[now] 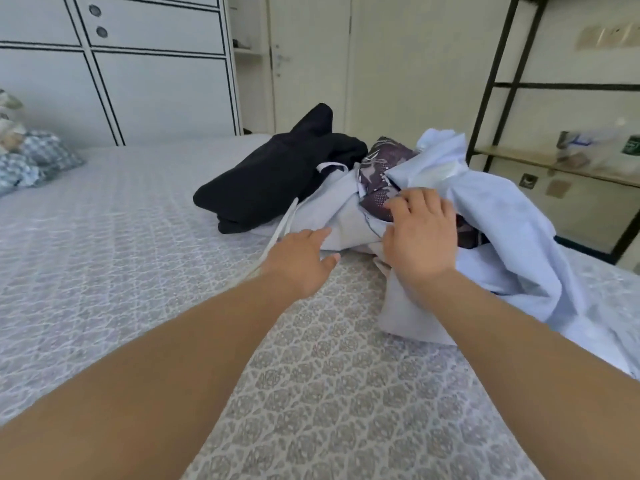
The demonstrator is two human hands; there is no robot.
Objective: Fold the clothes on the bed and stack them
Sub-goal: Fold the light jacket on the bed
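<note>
A heap of unfolded clothes lies on the bed at centre right. A black garment is at its back left, a dark purple patterned piece in the middle, and a pale blue garment spreads over the front and right. My left hand hovers open at the heap's near left edge, fingers stretched toward the pale blue cloth, beside a white drawstring. My right hand lies on top of the heap, fingers spread over the pale blue and purple fabric.
A checked blue pillow sits at the far left of the bed. White cupboards stand behind it. A black metal shelf rack with small items stands close to the bed's right side.
</note>
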